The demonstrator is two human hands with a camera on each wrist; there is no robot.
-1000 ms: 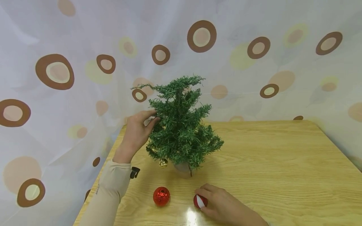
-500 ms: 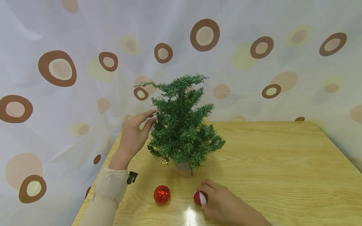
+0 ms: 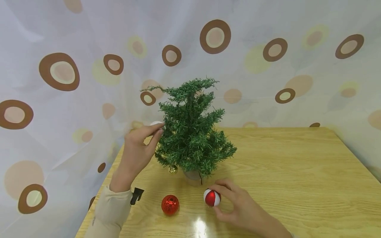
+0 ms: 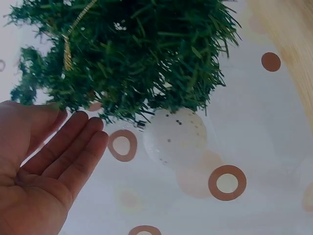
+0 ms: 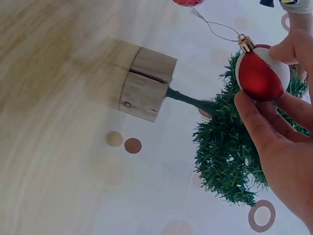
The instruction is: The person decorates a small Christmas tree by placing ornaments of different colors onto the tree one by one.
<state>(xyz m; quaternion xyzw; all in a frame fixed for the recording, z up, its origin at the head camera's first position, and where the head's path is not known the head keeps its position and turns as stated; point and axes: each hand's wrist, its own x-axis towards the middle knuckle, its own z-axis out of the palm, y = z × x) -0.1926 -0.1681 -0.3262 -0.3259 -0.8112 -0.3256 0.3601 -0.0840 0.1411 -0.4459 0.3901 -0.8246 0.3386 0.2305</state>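
A small green artificial Christmas tree (image 3: 193, 132) stands at the table's middle. My left hand (image 3: 137, 152) is at its left side, fingertips at the branch ends. In the left wrist view its fingers (image 4: 73, 156) are nearly straight, and a gap shows between them and the thumb. A white bauble (image 4: 176, 137) hangs from the branches beside that hand, apart from the fingers. My right hand (image 3: 238, 208) pinches a red-and-white bauble (image 3: 212, 197) between thumb and fingers, in front of the tree. Its gold cap and loose string (image 5: 220, 29) show in the right wrist view.
A shiny red bauble (image 3: 170, 205) rests on the wooden table (image 3: 291, 172), left of the right hand. A small gold bauble (image 3: 173, 169) hangs low on the tree. The tree's wooden base (image 5: 146, 84) shows in the right wrist view. Behind hangs a patterned curtain (image 3: 244, 82).
My left hand has come down and slightly left, and the white bauble now shows above it. My right hand has moved slightly up with the red-and-white bauble, which has turned.
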